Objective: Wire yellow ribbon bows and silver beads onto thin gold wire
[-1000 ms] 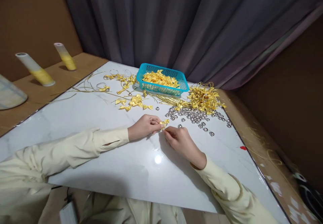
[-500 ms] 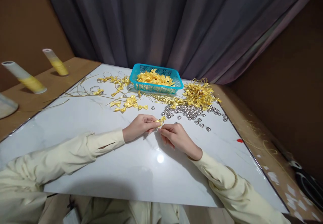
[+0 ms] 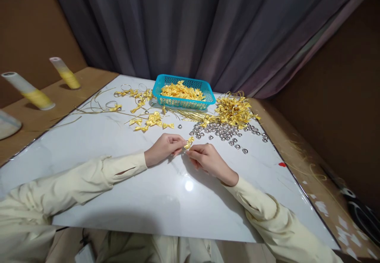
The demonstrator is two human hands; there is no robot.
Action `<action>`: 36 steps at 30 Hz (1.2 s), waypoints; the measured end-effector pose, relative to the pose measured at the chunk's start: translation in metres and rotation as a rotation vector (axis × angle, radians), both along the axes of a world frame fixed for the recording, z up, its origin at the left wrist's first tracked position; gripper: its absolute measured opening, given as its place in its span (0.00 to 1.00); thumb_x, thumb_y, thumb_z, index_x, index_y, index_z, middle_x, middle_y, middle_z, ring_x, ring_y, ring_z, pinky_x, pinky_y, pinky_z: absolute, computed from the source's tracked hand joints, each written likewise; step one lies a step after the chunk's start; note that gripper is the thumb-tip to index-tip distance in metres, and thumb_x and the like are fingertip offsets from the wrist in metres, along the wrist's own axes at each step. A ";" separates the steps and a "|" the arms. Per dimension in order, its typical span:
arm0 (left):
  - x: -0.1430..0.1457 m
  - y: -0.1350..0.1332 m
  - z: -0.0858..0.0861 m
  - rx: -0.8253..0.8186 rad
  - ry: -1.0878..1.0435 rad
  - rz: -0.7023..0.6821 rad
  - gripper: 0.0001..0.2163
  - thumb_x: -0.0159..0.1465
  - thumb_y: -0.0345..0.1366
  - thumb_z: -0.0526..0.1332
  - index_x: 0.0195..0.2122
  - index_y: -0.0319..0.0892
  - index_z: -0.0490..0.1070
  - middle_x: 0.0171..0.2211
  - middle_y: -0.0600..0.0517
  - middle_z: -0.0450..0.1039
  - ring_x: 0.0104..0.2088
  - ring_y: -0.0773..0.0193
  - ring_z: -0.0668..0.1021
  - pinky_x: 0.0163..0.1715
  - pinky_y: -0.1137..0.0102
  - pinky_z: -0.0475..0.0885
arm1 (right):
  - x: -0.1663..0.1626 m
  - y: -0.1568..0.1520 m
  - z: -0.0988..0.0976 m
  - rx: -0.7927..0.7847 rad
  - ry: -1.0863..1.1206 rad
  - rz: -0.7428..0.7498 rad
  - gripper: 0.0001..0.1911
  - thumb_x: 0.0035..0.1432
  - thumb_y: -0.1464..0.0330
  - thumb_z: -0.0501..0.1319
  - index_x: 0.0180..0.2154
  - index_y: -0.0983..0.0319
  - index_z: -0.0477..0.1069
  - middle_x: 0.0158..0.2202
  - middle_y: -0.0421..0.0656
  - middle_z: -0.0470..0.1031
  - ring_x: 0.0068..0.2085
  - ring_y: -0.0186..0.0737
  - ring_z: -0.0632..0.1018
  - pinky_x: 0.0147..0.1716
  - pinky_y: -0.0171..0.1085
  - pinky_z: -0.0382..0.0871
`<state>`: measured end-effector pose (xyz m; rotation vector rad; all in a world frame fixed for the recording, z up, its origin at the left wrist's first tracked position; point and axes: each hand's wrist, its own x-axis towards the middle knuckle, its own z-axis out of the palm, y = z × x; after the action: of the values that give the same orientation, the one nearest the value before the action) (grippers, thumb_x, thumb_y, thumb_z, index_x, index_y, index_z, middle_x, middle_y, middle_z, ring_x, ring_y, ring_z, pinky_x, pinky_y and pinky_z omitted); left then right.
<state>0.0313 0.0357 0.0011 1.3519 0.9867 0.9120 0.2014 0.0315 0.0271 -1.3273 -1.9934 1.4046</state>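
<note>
A small yellow ribbon bow (image 3: 189, 142) is pinched in the fingertips of my left hand (image 3: 166, 148), above the middle of the white tabletop (image 3: 142, 199). My right hand (image 3: 211, 161) is closed just to the right, its thumb and forefinger together at the bow's lower edge. What those fingertips grip, perhaps a thin strand, is too small to make out. Silvery heart-shaped pieces (image 3: 224, 131) lie scattered beyond my right hand. Loose yellow bows (image 3: 154, 119) rest beyond my left hand.
Behind stands a turquoise basket (image 3: 184, 104) of yellow bows. A heap of bows with gold cords (image 3: 234, 110) is at its right; gold cords (image 3: 97, 110) spread left. Yellow-wound spools (image 3: 37, 97) stand on the left ledge. Black-handled scissors (image 3: 360, 211) lie right, near paper scraps.
The bow has turned slightly between my fingertips, and my left fingers have shifted a little on it. Both arms stay almost where they were.
</note>
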 end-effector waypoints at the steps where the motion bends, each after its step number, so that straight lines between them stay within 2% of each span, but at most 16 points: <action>1: 0.000 0.000 0.000 0.000 -0.004 0.002 0.12 0.57 0.40 0.59 0.22 0.36 0.66 0.12 0.59 0.58 0.16 0.75 0.60 0.19 0.76 0.56 | 0.000 0.000 0.001 0.005 0.001 0.001 0.19 0.57 0.68 0.52 0.15 0.62 0.59 0.11 0.35 0.62 0.12 0.25 0.58 0.14 0.29 0.51; 5: 0.001 0.000 0.001 -0.004 -0.007 0.012 0.15 0.57 0.43 0.59 0.20 0.37 0.65 0.12 0.60 0.56 0.15 0.75 0.59 0.18 0.76 0.54 | -0.001 0.001 0.000 0.024 0.018 0.006 0.19 0.55 0.68 0.53 0.14 0.62 0.59 0.11 0.35 0.61 0.14 0.26 0.58 0.15 0.29 0.51; 9: 0.003 0.000 0.002 -0.019 0.015 0.028 0.15 0.54 0.45 0.63 0.23 0.36 0.68 0.13 0.60 0.56 0.16 0.76 0.56 0.16 0.76 0.48 | -0.001 0.002 -0.004 0.029 0.025 0.013 0.19 0.56 0.67 0.53 0.15 0.62 0.59 0.10 0.35 0.61 0.14 0.26 0.58 0.17 0.30 0.51; 15: 0.008 0.001 0.003 -0.034 -0.028 0.100 0.15 0.51 0.44 0.65 0.25 0.34 0.69 0.19 0.56 0.66 0.20 0.74 0.64 0.20 0.77 0.55 | -0.002 0.002 -0.006 0.048 0.020 0.023 0.19 0.57 0.65 0.53 0.16 0.62 0.59 0.12 0.35 0.61 0.13 0.25 0.58 0.15 0.29 0.52; 20: 0.008 0.002 0.003 -0.104 -0.092 0.145 0.16 0.48 0.44 0.67 0.22 0.36 0.66 0.15 0.59 0.60 0.16 0.76 0.59 0.17 0.77 0.51 | -0.003 0.002 -0.008 0.010 0.098 -0.011 0.12 0.54 0.62 0.58 0.23 0.63 0.65 0.16 0.35 0.67 0.12 0.26 0.61 0.13 0.29 0.53; 26: 0.007 0.002 0.004 -0.072 -0.069 0.128 0.16 0.49 0.45 0.66 0.22 0.36 0.65 0.14 0.60 0.57 0.16 0.75 0.58 0.16 0.76 0.50 | -0.003 0.002 -0.012 0.021 0.140 -0.034 0.15 0.54 0.62 0.58 0.21 0.64 0.66 0.15 0.37 0.68 0.12 0.25 0.62 0.14 0.29 0.56; 32: 0.007 0.000 0.003 0.056 0.019 0.136 0.16 0.51 0.46 0.64 0.22 0.36 0.65 0.16 0.59 0.59 0.19 0.74 0.61 0.19 0.76 0.54 | -0.009 0.000 -0.018 -0.004 0.209 -0.104 0.19 0.53 0.58 0.60 0.19 0.65 0.65 0.13 0.36 0.65 0.11 0.24 0.61 0.13 0.28 0.54; 34: 0.006 0.000 0.003 0.075 0.034 0.149 0.16 0.52 0.45 0.64 0.23 0.36 0.65 0.17 0.58 0.59 0.19 0.73 0.62 0.19 0.76 0.55 | -0.008 0.002 -0.017 -0.063 0.239 -0.119 0.19 0.51 0.56 0.61 0.21 0.65 0.65 0.15 0.38 0.68 0.12 0.25 0.63 0.12 0.28 0.55; 36: 0.005 0.001 0.002 0.071 0.035 0.168 0.15 0.52 0.44 0.64 0.23 0.36 0.66 0.17 0.58 0.61 0.20 0.73 0.63 0.20 0.76 0.56 | -0.005 0.005 -0.013 -0.128 0.258 -0.110 0.19 0.47 0.54 0.63 0.28 0.64 0.65 0.20 0.40 0.71 0.14 0.29 0.67 0.12 0.30 0.58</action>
<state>0.0366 0.0363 0.0029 1.3631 1.1162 1.0611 0.1967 0.0367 0.0145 -1.2168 -1.6650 1.5838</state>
